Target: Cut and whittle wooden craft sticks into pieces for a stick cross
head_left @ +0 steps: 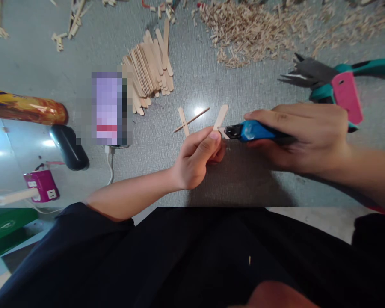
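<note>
My left hand (199, 156) pinches a wooden craft stick (222, 115), whose rounded end points up and away from me. From the right, my right hand (311, 132) is wrapped round a pair of blue-handled nippers (256, 130). Their tip meets the stick just beside my left thumb; whether the jaws are closed on the wood is too small to tell. Just beyond my left hand, two sticks cross on the table: a flat one (181, 115) and a thin one seen edge-on (197, 116).
Several craft sticks (144, 68) lie heaped beside a blurred phone (107, 107) on a cable. Cut wood bits (259, 30) cover the far table. Teal and pink pliers (346, 94) lie right. A dark case (69, 147), orange tube (28, 108) and purple power adapter (41, 186) are left.
</note>
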Demonstrator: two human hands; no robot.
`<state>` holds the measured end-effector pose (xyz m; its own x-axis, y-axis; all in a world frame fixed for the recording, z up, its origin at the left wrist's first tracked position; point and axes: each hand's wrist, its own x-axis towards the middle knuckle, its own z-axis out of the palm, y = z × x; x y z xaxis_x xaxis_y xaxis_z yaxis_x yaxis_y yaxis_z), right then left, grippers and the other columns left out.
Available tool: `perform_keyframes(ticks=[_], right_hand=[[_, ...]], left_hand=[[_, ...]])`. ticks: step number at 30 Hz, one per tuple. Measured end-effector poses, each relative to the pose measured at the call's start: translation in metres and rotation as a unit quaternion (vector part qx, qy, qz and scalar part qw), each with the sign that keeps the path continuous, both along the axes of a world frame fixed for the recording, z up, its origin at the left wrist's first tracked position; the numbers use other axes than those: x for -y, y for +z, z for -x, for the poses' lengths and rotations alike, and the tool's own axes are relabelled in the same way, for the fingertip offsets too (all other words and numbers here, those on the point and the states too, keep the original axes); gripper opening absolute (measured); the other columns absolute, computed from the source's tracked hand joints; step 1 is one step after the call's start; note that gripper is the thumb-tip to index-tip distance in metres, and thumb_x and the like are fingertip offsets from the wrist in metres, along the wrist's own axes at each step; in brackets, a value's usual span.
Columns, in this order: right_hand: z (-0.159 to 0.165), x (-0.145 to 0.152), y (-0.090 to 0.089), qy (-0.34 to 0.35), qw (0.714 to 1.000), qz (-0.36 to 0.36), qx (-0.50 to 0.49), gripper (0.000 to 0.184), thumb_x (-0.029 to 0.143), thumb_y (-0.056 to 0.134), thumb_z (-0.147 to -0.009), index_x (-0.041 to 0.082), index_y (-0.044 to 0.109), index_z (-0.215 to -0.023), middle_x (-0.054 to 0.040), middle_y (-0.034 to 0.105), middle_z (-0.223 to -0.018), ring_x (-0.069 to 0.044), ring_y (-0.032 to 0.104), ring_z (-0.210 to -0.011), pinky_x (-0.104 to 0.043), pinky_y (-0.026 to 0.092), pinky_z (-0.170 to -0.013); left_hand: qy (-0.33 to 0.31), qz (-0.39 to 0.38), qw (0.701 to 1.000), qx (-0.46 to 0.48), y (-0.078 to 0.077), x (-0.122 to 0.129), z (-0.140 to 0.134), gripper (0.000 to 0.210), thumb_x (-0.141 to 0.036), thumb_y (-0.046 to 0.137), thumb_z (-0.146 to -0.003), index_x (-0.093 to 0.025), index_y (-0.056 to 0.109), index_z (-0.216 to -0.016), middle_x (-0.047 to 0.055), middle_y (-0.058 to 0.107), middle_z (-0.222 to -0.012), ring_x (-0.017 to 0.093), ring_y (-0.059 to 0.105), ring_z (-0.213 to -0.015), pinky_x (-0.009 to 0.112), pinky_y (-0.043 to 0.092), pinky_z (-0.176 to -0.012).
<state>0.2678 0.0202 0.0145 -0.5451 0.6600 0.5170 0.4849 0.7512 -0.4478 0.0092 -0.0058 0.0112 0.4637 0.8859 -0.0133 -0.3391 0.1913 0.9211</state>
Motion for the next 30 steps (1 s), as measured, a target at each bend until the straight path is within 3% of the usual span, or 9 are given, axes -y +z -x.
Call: perform_keyframes(ticks=[9,14,17,22,26,30], right_hand=[[0.0,0.002,-0.001,-0.027,0.999,-0.027,-0.002,0.037,0.051,0.087,-0.111,0.019,0.082,-0.13,-0.0085,0.083,-0.092,-0.031,0.082,-0.074,-0.042,0.056,-0.061],[0.001,0.003,0.0,-0.094,0.995,-0.029,-0.011,0.052,0.072,0.074,-0.116,0.022,0.082,-0.125,-0.0074,0.089,-0.101,-0.028,0.086,-0.077,-0.037,0.057,-0.062],[-0.001,0.004,0.0,-0.11,0.994,-0.002,-0.006,0.055,0.074,0.063,-0.12,0.023,0.081,-0.123,-0.0053,0.088,-0.099,-0.025,0.084,-0.074,-0.035,0.055,-0.06],[-0.005,0.003,0.0,-0.11,0.994,0.011,0.004,0.05,0.067,0.055,-0.123,0.023,0.078,-0.121,-0.0038,0.084,-0.091,-0.022,0.081,-0.07,-0.034,0.049,-0.056],[-0.003,0.003,0.002,-0.077,0.997,0.012,0.014,0.045,0.064,0.057,-0.123,0.024,0.077,-0.12,-0.0039,0.086,-0.096,-0.023,0.083,-0.075,-0.034,0.052,-0.06],[-0.008,0.001,-0.011,-0.129,0.987,0.084,-0.039,0.054,0.077,0.058,-0.118,0.026,0.078,-0.119,-0.0042,0.079,-0.085,-0.022,0.074,-0.065,-0.037,0.048,-0.056]], left_hand=[[0.031,0.014,0.999,-0.03,0.0,0.001,-0.002,0.068,-0.075,0.063,-0.116,-0.026,0.038,-0.075,-0.007,0.036,-0.061,0.008,0.031,-0.048,0.027,0.032,-0.046],[0.092,0.029,0.995,0.018,-0.001,0.0,-0.002,0.067,-0.069,0.073,-0.114,-0.024,0.043,-0.074,-0.008,0.036,-0.061,0.007,0.028,-0.048,0.024,0.028,-0.045],[0.104,0.01,0.995,0.003,-0.001,0.001,-0.001,0.061,-0.062,0.077,-0.114,-0.022,0.055,-0.073,-0.008,0.037,-0.059,0.006,0.03,-0.047,0.023,0.027,-0.044],[0.105,-0.022,0.994,-0.006,-0.004,0.002,0.002,0.043,-0.052,0.076,-0.116,-0.02,0.08,-0.089,-0.009,0.036,-0.057,0.006,0.03,-0.046,0.021,0.029,-0.044],[0.088,-0.028,0.996,0.015,-0.005,0.004,0.004,0.042,-0.049,0.066,-0.122,-0.019,0.081,-0.097,-0.008,0.039,-0.062,0.006,0.029,-0.048,0.022,0.029,-0.045],[0.098,-0.102,0.987,-0.074,-0.006,0.012,0.006,0.031,-0.045,0.055,-0.126,-0.021,0.075,-0.121,-0.008,0.045,-0.065,0.007,0.034,-0.048,0.023,0.028,-0.045]])
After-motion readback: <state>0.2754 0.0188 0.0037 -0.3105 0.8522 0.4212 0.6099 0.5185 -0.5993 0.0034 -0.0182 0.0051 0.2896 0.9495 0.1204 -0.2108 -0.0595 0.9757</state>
